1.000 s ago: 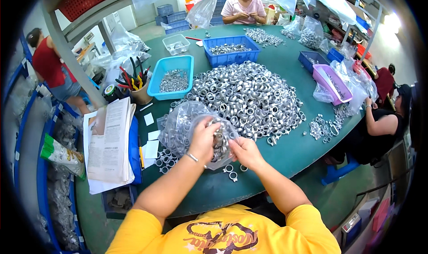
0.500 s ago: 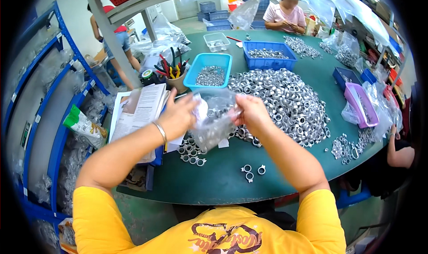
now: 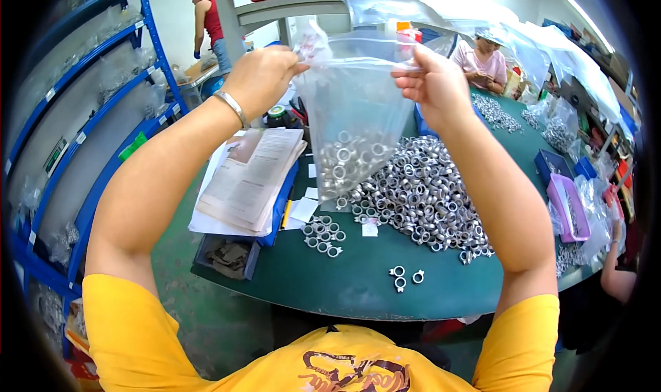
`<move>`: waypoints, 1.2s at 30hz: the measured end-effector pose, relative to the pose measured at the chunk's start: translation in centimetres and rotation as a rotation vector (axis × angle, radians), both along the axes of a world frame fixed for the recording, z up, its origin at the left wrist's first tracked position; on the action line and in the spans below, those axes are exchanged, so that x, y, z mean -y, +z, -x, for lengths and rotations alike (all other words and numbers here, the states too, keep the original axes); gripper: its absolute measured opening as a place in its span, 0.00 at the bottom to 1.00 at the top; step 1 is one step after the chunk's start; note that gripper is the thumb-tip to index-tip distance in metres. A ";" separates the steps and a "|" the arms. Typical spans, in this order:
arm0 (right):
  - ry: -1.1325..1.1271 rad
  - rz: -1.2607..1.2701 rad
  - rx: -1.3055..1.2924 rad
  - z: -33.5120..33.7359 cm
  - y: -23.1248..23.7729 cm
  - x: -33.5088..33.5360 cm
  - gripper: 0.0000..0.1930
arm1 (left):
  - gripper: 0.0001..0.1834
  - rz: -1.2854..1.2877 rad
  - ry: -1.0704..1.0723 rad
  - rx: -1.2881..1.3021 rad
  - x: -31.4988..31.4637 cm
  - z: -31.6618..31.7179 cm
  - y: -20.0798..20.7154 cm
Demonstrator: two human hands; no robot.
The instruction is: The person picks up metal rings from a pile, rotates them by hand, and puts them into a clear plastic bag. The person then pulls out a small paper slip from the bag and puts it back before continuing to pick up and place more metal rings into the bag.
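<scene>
I hold up a clear plastic bag [image 3: 351, 103] by its top edge, with several silver metal rings [image 3: 348, 158] gathered in its bottom. My left hand [image 3: 265, 79] pinches the left corner, beside a crumpled bit of clear plastic [image 3: 314, 44]. At the right corner, the fingers of my right hand [image 3: 434, 82] are closed on the bag. Beneath and behind it spreads a large heap of metal rings [image 3: 427, 199]. A small cluster of rings [image 3: 321, 236] lies left of the heap, and three loose rings [image 3: 399, 279] lie nearer the table edge.
Papers and a booklet [image 3: 251, 175] rest on the green table [image 3: 344, 292] at left, above a dark bin holding cloth [image 3: 227, 258]. Blue shelving [image 3: 89, 185] stands further left. A purple basket [image 3: 568, 209] sits at right. A co-worker [image 3: 482, 61] sits across the table.
Both hands have risen and moved apart, lifting the bag upright and stretching its top edge. The head view has shifted, so the table sits lower in it.
</scene>
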State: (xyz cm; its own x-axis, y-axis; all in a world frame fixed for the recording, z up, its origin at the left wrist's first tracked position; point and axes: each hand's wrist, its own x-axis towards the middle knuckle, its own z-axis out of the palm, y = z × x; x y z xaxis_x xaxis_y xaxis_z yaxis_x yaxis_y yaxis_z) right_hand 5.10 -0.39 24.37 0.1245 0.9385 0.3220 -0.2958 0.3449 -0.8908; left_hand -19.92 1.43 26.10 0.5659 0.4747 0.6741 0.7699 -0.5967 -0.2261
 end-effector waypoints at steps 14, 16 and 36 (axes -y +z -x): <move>0.161 0.380 0.089 -1.9 -4.8 12.0 0.11 | 0.06 0.019 -0.435 -0.222 9.0 1.0 -4.6; 0.233 0.470 0.179 -3.1 -6.8 13.1 0.11 | 0.06 0.169 -0.446 -0.234 9.9 0.2 -6.2; 0.416 0.126 0.282 2.8 -5.3 7.9 0.07 | 0.32 1.211 -0.625 0.833 10.5 -0.2 -8.2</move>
